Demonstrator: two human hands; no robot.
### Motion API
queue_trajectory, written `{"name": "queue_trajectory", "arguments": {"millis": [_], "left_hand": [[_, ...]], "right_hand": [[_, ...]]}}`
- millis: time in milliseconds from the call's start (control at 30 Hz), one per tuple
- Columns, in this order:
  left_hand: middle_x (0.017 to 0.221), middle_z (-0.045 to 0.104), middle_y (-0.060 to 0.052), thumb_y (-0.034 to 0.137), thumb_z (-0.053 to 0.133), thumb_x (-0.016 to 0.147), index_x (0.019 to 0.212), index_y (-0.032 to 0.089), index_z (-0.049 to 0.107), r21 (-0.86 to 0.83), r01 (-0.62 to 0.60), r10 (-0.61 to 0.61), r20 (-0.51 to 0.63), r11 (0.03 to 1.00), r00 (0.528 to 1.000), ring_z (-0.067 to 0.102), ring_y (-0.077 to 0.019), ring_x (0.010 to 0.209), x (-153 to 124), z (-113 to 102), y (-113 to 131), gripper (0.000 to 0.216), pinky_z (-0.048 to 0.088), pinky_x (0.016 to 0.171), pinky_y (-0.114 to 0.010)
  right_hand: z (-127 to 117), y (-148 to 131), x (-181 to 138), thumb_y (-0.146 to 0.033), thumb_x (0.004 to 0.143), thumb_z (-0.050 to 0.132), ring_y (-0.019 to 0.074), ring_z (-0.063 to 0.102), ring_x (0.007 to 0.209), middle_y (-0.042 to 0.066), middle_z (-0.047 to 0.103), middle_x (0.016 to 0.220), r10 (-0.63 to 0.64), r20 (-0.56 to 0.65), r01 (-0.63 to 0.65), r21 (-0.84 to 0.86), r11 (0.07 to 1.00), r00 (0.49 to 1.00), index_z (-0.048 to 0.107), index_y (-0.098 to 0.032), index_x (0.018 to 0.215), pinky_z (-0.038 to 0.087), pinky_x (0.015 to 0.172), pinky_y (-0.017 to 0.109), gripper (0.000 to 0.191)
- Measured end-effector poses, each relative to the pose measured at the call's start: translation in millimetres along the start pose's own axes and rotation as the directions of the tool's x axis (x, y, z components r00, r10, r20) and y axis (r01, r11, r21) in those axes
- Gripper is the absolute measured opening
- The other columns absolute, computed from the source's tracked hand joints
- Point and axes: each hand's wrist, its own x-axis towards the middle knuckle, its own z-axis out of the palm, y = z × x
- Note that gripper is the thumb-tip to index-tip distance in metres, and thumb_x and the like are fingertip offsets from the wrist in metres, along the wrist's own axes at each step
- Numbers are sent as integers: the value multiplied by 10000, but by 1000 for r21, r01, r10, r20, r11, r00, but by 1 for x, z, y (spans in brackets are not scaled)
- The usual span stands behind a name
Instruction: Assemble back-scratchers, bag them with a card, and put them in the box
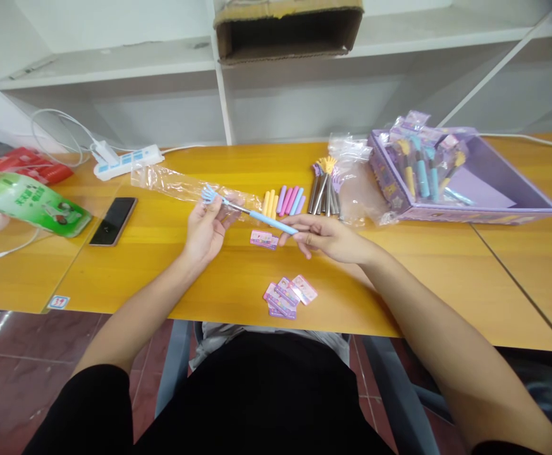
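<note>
A back scratcher with a blue hand-shaped head, a metal rod and a light blue handle is held above the table between my two hands. My left hand is closed around it just below the blue head. At the other end, the fingers of my right hand pinch the end of the handle. Behind it lie clear plastic sleeves and a row of yellow, pink, blue and purple handle tubes. Several metal scratcher rods with hand-shaped heads are bunched to the right. Small printed cards lie beneath my hands.
More cards lie near the front edge. At right, a purple box contains bagged scratchers, beside a clear bag. At left are a phone, a green bottle and a power strip. A cardboard box sits above.
</note>
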Motion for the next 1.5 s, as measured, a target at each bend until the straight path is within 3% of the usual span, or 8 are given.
{"name": "queue_trajectory", "arguments": {"millis": [367, 600, 733, 900, 967, 1133, 1300, 1500], "left_hand": [[1041, 843, -65, 462, 993, 784, 1025, 187, 654, 72, 172, -183, 207, 982, 961, 835, -262, 1045, -22, 12, -16, 499, 692, 970, -427], [1095, 842, -114, 474, 956, 836, 1110, 170, 641, 168, 241, -285, 325, 956, 902, 833, -296, 1055, -33, 14, -22, 516, 690, 955, -476], [1065, 829, -73, 496, 967, 809, 1101, 175, 647, 210, 213, -265, 266, 954, 927, 823, -234, 940, -33, 12, -27, 539, 696, 854, -381], [950, 791, -23, 520, 986, 766, 1044, 181, 641, 214, 185, -220, 157, 959, 963, 772, -174, 783, -26, 10, -23, 558, 666, 695, -293], [913, 781, -18, 523, 978, 774, 1032, 182, 630, 222, 190, -227, 157, 956, 961, 764, -171, 757, -24, 10, -20, 551, 658, 666, -286], [963, 812, -58, 547, 928, 831, 1087, 192, 606, 271, 198, -257, 201, 942, 945, 793, -204, 794, -24, 11, -16, 543, 662, 668, -306], [1062, 811, -74, 472, 963, 808, 1208, 202, 584, 311, 222, -310, 271, 924, 911, 804, -227, 885, -27, 9, -20, 614, 664, 740, -335], [1129, 747, -63, 446, 966, 802, 1255, 209, 628, 367, 161, -293, 340, 916, 894, 749, -211, 966, -29, 7, -26, 613, 647, 801, -320]], "right_hand": [[17, 18, 9, -550, 818, 929, 110, 569, 571, -19, 755, 836, -23, -213, -4, -125, 992, 977, 648, -234, 1132, 433, 539, 287, 527], [30, 21, 11, -601, 894, 863, 164, 628, 637, -6, 757, 826, -133, -220, 44, -368, 929, 967, 642, -227, 1243, 474, 625, 306, 557], [32, 23, 11, -582, 954, 812, 158, 615, 634, 8, 752, 874, -133, -148, 63, -401, 914, 980, 592, -214, 1337, 492, 627, 306, 575], [21, 28, 9, -596, 734, 991, 160, 658, 776, 74, 628, 1239, -289, -52, 246, -398, 884, 956, 421, -265, 1531, 579, 680, 331, 1034], [17, 27, 8, -501, 802, 975, 154, 646, 815, 76, 571, 1276, -387, -31, 330, -465, 821, 921, 453, -286, 1514, 599, 734, 345, 909], [16, 14, 5, -286, 1035, 747, 183, 632, 975, 55, 526, 1186, -579, 13, 476, -584, 657, 815, 730, -288, 1132, 613, 843, 378, 99], [24, 3, 4, -291, 1024, 765, 218, 654, 1065, 63, 610, 1117, -609, -27, 481, -586, 652, 792, 756, -257, 1053, 607, 915, 406, 46], [31, 7, 7, -256, 1040, 719, 160, 635, 823, 16, 670, 916, -561, -104, 422, -550, 720, 821, 710, -224, 1011, 565, 769, 333, 45]]}}
